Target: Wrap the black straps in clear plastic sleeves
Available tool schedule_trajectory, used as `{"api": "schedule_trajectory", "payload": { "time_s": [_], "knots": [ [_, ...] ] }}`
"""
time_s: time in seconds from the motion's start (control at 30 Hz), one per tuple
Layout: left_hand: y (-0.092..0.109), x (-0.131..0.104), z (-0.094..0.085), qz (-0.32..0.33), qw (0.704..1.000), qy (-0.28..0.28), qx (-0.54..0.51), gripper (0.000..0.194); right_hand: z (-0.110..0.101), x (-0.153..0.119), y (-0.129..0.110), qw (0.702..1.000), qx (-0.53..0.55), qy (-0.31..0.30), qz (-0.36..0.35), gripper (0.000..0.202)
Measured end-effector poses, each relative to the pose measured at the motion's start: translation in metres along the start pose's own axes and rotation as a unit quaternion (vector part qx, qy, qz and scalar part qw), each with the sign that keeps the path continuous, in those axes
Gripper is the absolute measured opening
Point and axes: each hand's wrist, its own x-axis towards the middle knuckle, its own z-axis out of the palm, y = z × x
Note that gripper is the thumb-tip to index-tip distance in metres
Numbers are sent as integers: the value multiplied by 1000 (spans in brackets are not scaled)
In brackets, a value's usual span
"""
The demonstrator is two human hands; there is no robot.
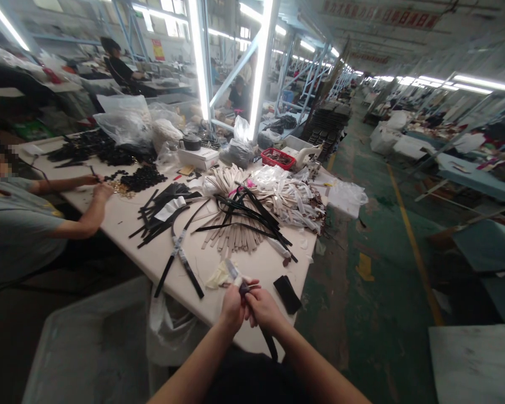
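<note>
My left hand (233, 307) and my right hand (262, 306) meet above the near corner of the table, both closed on a black strap (270, 343). Its dark end shows between my fingertips, and its tail hangs down below my right wrist. A clear, whitish piece of plastic wrap (232, 270) sticks out beyond my left fingers; whether it is attached to the strap I cannot tell. Crumpled pale yellow material (217, 276) lies just past my hands. To the right rests a small stack of black rectangular pieces (287, 294). Two wrapped black straps (178, 252) cross on the left.
Bundles of beige strips (239, 238) and black strips (154, 216) cover the middle of the white table (130, 238). Behind stand a red basket (278, 158) and a white box (198, 159). A co-worker (21, 219) handles small parts at the left edge. A green-floored aisle (362, 241) runs along the right.
</note>
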Motion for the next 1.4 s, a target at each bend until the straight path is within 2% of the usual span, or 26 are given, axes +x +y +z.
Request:
{"api": "schedule_trajectory", "payload": {
  "time_s": [0.1, 0.2, 0.27, 0.4, 0.47, 0.53, 0.57, 0.63, 0.7, 0.77, 0.83, 0.9, 1.0, 1.1, 1.17, 1.27, 1.33, 1.4],
  "knots": [
    [2, -13, 3, 35, 998, -34, 43, 31, -5, -6, -7, 999, 37, -11, -22, 35],
    [19, -17, 5, 113, 994, -7, 7, 27, -7, -16, -10, 995, 68, -66, -4, 38],
    [22, -17, 6, 138, 990, 8, 4, 25, -6, -18, -10, 996, 55, -68, 5, 37],
    [5, -16, 4, 50, 997, 4, 65, 32, -4, -12, -8, 999, 26, 15, -41, 29],
    [2, -13, 0, 53, 998, 13, 44, 29, -6, -10, -4, 999, 41, -22, -20, 29],
    [5, -8, -3, 92, 995, 28, 0, 23, -7, -10, 1, 996, 55, -72, 26, 33],
    [6, -7, -5, 110, 993, 33, -14, 21, -8, -10, 3, 995, 53, -78, 43, 34],
    [2, -7, -6, 115, 993, 38, -8, 23, -7, -9, 4, 997, 33, -54, 46, 34],
    [-8, -12, -5, 93, 994, 37, 33, 28, -5, -7, 3, 1000, 16, -19, 15, 30],
    [-14, -17, -5, 67, 995, 23, 67, 33, -4, -7, 0, 1000, 15, -11, -19, 29],
    [-8, -17, -6, 49, 997, -7, 55, 33, -5, -9, 0, 999, 27, -24, -28, 29],
    [5, -13, -6, 22, 999, -28, 3, 31, -6, -13, 1, 999, 32, -44, -6, 30],
    [12, -6, -2, 6, 999, 6, -47, 20, -3, -13, 3, 999, 17, -36, 32, 27],
    [-8, -8, 2, 17, 999, 31, -1, 21, -1, -9, 3, 1000, 15, 8, 7, 34],
    [-18, -9, 1, 5, 999, 8, 30, 24, -4, -9, 3, 999, 31, 17, -18, 41],
    [-8, -2, -4, -11, 1000, -26, -9, 19, -10, -17, 7, 998, 60, -23, -4, 45],
    [6, 6, -6, 8, 999, -1, -52, 14, -13, -23, 10, 997, 60, -42, 27, 44],
    [13, 10, -4, 31, 997, 40, -57, 11, -13, -25, 11, 997, 51, -33, 44, 41]
  ]
}}
